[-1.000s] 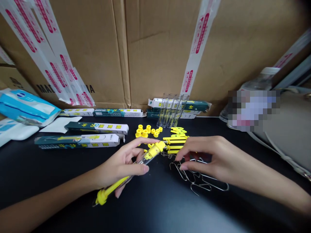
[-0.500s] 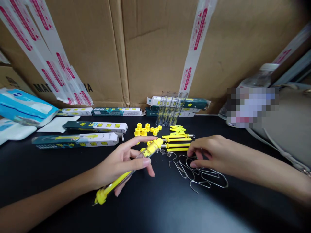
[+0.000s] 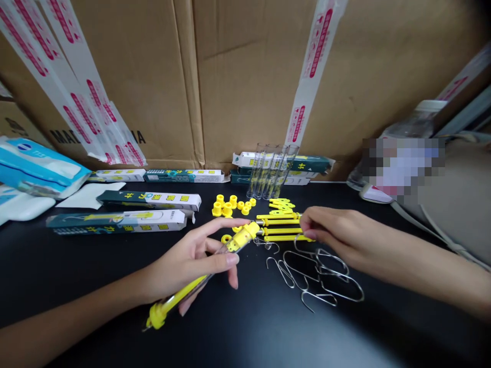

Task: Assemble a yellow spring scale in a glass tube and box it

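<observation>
My left hand (image 3: 199, 260) is closed around a tubular spring scale (image 3: 184, 291), a clear tube with a yellow rod inside and yellow caps at both ends. The scale slants, its upper end near the middle of the table. At the right, my right hand (image 3: 333, 230) pinches a bent metal wire hook (image 3: 303, 250) by its upper part. Below it lies a loose pile of metal hooks (image 3: 341, 286), several of them overlapping. Yellow rods with springs (image 3: 282, 231) lie side by side just left of my right fingertips, which partly cover their ends.
Yellow caps (image 3: 227, 207) and flat yellow pieces (image 3: 282, 205) sit behind the rods. Clear tubes (image 3: 270, 171) stand upright before stacked boxes (image 3: 318, 164). More boxes (image 3: 118, 222) and a blue pack (image 3: 42, 166) are left; a bottle (image 3: 416, 122) and bag (image 3: 464, 189) right. Cardboard (image 3: 245, 76) stands behind.
My right hand has risen slightly and moved right from the pile, with a hook now between its fingers. Some hooks have shifted. My left hand stays nearly still with the spring scale.
</observation>
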Demonstrator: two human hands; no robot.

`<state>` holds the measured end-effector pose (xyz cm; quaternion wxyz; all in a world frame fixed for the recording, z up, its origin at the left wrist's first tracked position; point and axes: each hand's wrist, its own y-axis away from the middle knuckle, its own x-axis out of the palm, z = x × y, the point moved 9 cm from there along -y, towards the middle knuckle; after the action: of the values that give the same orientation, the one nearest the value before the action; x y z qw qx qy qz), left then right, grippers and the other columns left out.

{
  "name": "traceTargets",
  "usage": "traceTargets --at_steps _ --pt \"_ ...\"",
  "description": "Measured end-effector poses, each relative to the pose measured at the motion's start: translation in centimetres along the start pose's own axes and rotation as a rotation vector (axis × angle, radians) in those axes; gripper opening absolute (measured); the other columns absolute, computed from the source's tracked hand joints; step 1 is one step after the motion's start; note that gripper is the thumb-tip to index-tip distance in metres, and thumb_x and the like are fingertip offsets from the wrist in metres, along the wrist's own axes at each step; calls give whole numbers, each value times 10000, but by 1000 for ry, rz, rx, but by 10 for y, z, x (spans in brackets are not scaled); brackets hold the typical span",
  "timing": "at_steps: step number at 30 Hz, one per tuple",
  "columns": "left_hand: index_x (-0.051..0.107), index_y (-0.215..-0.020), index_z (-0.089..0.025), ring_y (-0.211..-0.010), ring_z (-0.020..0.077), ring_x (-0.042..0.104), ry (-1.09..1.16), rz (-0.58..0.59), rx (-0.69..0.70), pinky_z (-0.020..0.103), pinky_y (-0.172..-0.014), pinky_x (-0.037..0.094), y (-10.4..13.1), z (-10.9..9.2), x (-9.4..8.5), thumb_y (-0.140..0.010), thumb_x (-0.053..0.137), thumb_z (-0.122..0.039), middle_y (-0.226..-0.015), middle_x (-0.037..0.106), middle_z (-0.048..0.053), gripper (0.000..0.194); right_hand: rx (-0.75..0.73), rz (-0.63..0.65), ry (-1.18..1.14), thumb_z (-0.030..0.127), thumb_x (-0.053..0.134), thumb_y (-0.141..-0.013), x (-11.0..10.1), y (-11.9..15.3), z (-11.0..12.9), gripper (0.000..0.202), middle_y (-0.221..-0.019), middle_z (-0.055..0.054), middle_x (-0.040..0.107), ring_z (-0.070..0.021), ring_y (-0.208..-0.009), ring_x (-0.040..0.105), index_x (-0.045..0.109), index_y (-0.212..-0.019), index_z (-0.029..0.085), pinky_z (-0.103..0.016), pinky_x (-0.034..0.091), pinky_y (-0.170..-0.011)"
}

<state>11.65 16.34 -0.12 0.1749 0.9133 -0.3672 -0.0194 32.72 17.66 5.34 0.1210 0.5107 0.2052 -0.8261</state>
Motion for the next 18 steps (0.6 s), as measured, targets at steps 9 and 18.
traceTargets --at_steps 9,18 --pt "370 -1505 -289 -289 58 540 23 6 8 91 -276 411 -1 0 0 -932 690 -433 -802 740 5 672 69 -36 -57 345 516 -938 -15 -11 1 298 -747 -44 768 -201 -552 677 741 -1102 239 -305 449 -495" --pt "385 -1473 -283 -290 46 526 27 -12 9 86 -282 417 1 -1 2 -912 719 -412 -788 717 -13 665 69 18 21 359 541 -944 -5 -1 -11 308 -1036 -69 826 -310 -869 777 811 -1062 271 -437 584 -780"
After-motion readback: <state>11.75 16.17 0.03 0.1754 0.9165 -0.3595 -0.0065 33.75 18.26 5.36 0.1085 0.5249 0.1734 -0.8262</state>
